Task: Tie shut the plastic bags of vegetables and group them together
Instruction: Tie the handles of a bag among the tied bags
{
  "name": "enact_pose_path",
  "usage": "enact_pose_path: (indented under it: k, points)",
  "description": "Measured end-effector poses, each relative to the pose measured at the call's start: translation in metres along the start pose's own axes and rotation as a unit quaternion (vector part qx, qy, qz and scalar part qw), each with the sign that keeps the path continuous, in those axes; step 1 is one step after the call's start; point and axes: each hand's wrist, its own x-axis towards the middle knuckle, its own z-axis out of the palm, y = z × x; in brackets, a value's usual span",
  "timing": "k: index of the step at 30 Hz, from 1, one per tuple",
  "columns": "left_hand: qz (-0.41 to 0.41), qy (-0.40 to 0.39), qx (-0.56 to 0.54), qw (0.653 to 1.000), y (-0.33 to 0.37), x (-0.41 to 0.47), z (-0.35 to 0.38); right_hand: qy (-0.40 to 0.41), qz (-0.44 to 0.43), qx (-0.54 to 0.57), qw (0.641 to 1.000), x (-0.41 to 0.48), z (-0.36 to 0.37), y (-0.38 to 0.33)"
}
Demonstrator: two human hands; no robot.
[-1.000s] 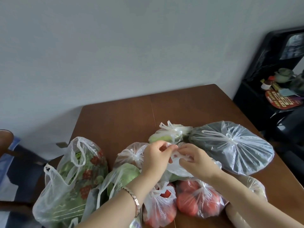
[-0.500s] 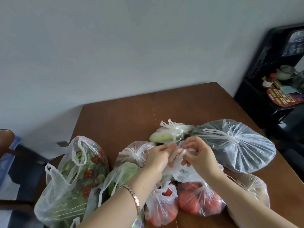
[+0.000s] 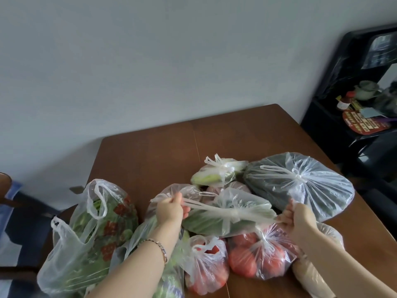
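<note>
Centrally, on a brown wooden table (image 3: 150, 155), a person's two hands were pulling the handles of a clear plastic bag of long green vegetables (image 3: 214, 224) out to either side. The left hand (image 3: 169, 208) was curled round one stretched handle, the right hand (image 3: 300, 218) pinched the other, and a knot (image 3: 233, 214) sat between them on top of the bag. A thin bracelet (image 3: 161, 247) circled the left wrist.

This bag rested on top of others crowded at the near half of the table. Behind it lay a small knotted bag of pale green vegetable (image 3: 217, 173) and, to the right, a large knotted bag of dark greens (image 3: 300, 183). In front sat a knotted bag of tomatoes (image 3: 260, 257) and a smaller bag of red produce (image 3: 206, 267); whether that one was tied could not be told. A bag of pale brown contents (image 3: 311, 274) lay partly under the right forearm. At far left stood a tall bag of leafy greens with red pieces (image 3: 92, 229), its handles loose and its mouth open.

The open bag stood at the table's left edge, and the large dark bag reached close to the right edge. Bare tabletop stretched from the bags to the far edge by the grey wall. A black shelf unit (image 3: 343, 104) stood to the right, and a chair (image 3: 6, 183) to the left.
</note>
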Motion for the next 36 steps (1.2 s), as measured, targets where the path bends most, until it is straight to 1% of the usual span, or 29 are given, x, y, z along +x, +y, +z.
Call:
enact_pose_path:
  k: [2, 3, 4, 6, 7, 8, 9, 10, 11, 12, 13, 15, 17, 19, 21, 22, 23, 24, 25, 26, 27, 28, 29, 31, 32, 33, 34, 35, 36]
  points:
    - [-0.027, 0.008, -0.022, 0.999, 0.001, 0.000, 0.006, 0.017, -0.039, -0.100, 0.994, 0.003, 0.004, 0.005]
    - [-0.035, 0.002, -0.040, 0.999, 0.001, 0.002, 0.010, 0.013, -0.069, -0.172, 0.983, 0.003, 0.009, 0.005]
    - [-0.045, -0.013, -0.083, 0.995, 0.006, -0.002, 0.012, -0.004, -0.095, -0.243, 0.965, 0.000, 0.014, 0.003]
    - [-0.056, -0.089, -0.180, 0.978, 0.019, -0.015, 0.018, -0.058, -0.124, -0.335, 0.932, -0.009, 0.025, -0.005]
    - [-0.035, -0.143, -0.184, 0.972, 0.024, -0.024, 0.019, -0.098, -0.130, -0.351, 0.922, -0.015, 0.032, -0.009]
    - [0.009, -0.196, -0.144, 0.970, 0.027, -0.034, 0.023, -0.140, -0.128, -0.342, 0.920, -0.024, 0.039, -0.014]
    - [0.065, -0.255, -0.069, 0.962, 0.030, -0.045, 0.026, -0.178, -0.126, -0.317, 0.923, -0.033, 0.048, -0.017]
    - [0.121, -0.302, 0.018, 0.945, 0.029, -0.049, 0.029, -0.207, -0.131, -0.289, 0.925, -0.041, 0.056, -0.020]
    - [0.176, -0.341, 0.108, 0.917, 0.030, -0.056, 0.030, -0.225, -0.142, -0.276, 0.924, -0.046, 0.063, -0.023]
    - [0.206, -0.364, 0.176, 0.891, 0.029, -0.058, 0.032, -0.233, -0.155, -0.279, 0.919, -0.050, 0.069, -0.024]
    - [0.207, -0.384, 0.204, 0.876, 0.028, -0.060, 0.033, -0.240, -0.163, -0.284, 0.914, -0.051, 0.072, -0.026]
    - [0.189, -0.417, 0.190, 0.868, 0.029, -0.062, 0.031, -0.257, -0.146, -0.269, 0.917, -0.050, 0.072, -0.027]
    - [0.168, -0.452, 0.181, 0.857, 0.028, -0.061, 0.028, -0.273, -0.109, -0.215, 0.931, -0.046, 0.068, -0.026]
    - [0.171, -0.483, 0.199, 0.835, 0.027, -0.062, 0.028, -0.285, -0.091, -0.159, 0.941, -0.042, 0.063, -0.025]
    - [0.204, -0.464, 0.231, 0.831, 0.024, -0.064, 0.032, -0.307, -0.085, -0.113, 0.941, -0.039, 0.058, -0.023]
    - [0.220, -0.444, 0.232, 0.837, 0.021, -0.065, 0.035, -0.320, -0.091, -0.116, 0.936, -0.039, 0.055, -0.023]
    - [0.224, -0.418, 0.224, 0.852, 0.019, -0.065, 0.036, -0.327, -0.110, -0.155, 0.926, -0.038, 0.051, -0.020]
    - [0.216, -0.397, 0.203, 0.869, 0.019, -0.064, 0.037, -0.324, -0.144, -0.239, 0.904, -0.036, 0.046, -0.016]
    - [0.208, -0.381, 0.187, 0.881, 0.019, -0.061, 0.038, -0.313, -0.184, -0.351, 0.863, -0.032, 0.041, -0.010]
    - [0.204, -0.375, 0.179, 0.886, 0.018, -0.059, 0.038, -0.305, -0.220, -0.452, 0.809, -0.029, 0.037, -0.002]
    - [0.198, -0.376, 0.174, 0.889, 0.017, -0.059, 0.038, -0.301, -0.252, -0.523, 0.757, -0.026, 0.035, 0.006]
    - [0.193, -0.378, 0.165, 0.890, 0.016, -0.060, 0.039, -0.298, -0.278, -0.561, 0.721, -0.025, 0.036, 0.013]
    - [0.186, -0.373, 0.152, 0.896, 0.014, -0.060, 0.040, -0.292, -0.298, -0.575, 0.704, -0.025, 0.038, 0.019]
    - [0.144, -0.349, 0.086, 0.922, 0.012, -0.061, 0.041, -0.265, -0.322, -0.585, 0.696, -0.023, 0.040, 0.029]
    - [0.107, -0.337, 0.025, 0.935, 0.013, -0.060, 0.041, -0.242, -0.318, -0.592, 0.700, -0.019, 0.038, 0.034]
    - [0.064, -0.326, -0.052, 0.942, 0.016, -0.057, 0.040, -0.213, -0.301, -0.599, 0.710, -0.013, 0.035, 0.039]
    - [0.025, -0.316, -0.123, 0.940, 0.020, -0.053, 0.039, -0.178, -0.279, -0.600, 0.728, -0.006, 0.031, 0.043]
    - [0.002, -0.309, -0.168, 0.936, 0.024, -0.050, 0.037, -0.142, -0.252, -0.596, 0.749, -0.002, 0.028, 0.047]
    - [-0.001, -0.306, -0.184, 0.934, 0.027, -0.049, 0.036, -0.118, -0.232, -0.583, 0.769, 0.000, 0.028, 0.049]
